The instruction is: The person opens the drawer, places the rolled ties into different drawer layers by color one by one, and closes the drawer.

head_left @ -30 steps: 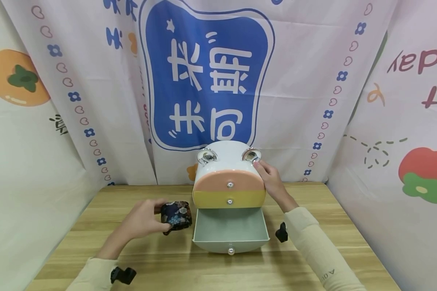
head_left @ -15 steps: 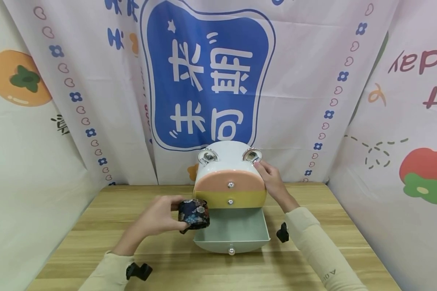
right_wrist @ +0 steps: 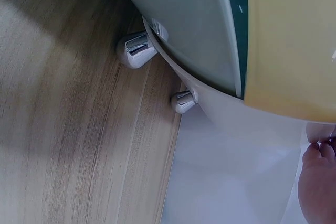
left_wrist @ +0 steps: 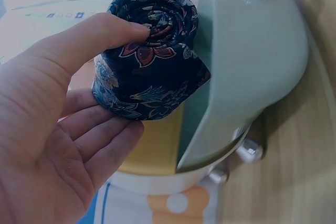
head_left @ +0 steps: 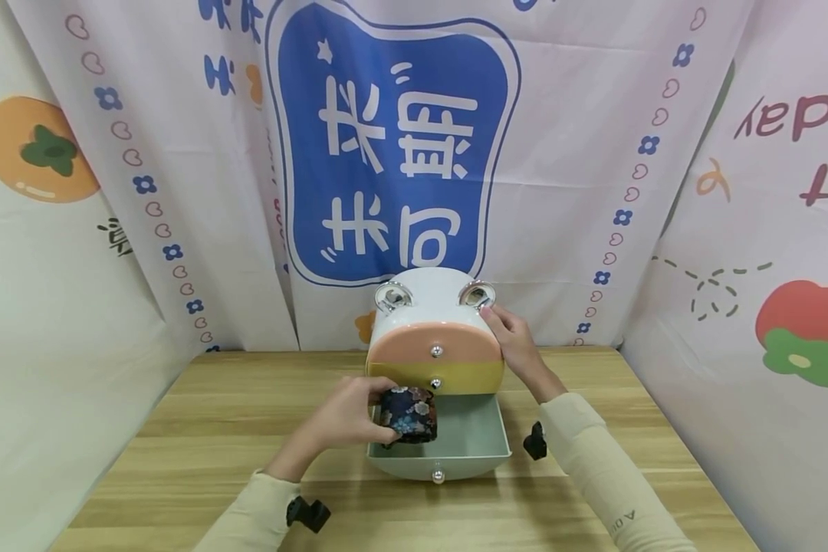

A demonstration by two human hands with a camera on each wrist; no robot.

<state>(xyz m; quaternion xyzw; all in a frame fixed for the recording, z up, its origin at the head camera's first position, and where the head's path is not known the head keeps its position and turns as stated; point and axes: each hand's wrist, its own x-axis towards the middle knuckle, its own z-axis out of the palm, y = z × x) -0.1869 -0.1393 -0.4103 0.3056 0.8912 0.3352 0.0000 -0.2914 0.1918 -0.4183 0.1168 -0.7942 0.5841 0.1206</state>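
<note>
A dark navy floral necktie, rolled into a coil, is in my left hand. The left wrist view shows the thumb on the top of the coiled necktie and the fingers under it. It hangs over the left part of a pulled-out pale green drawer. That drawer is the lowest of a small white cabinet with round chrome eyes. My right hand rests against the cabinet's upper right side, thumb by the right eye; its other fingers are mostly hidden in the head view.
Above the drawer, the orange drawer front and yellow drawer front are pushed in, each with a silver knob. The cabinet stands on short chrome feet on a wooden table. Printed curtains hang behind.
My left hand has carried the rolled necktie rightward, from beside the cabinet to over the drawer. The right hand stays at the cabinet's side.
</note>
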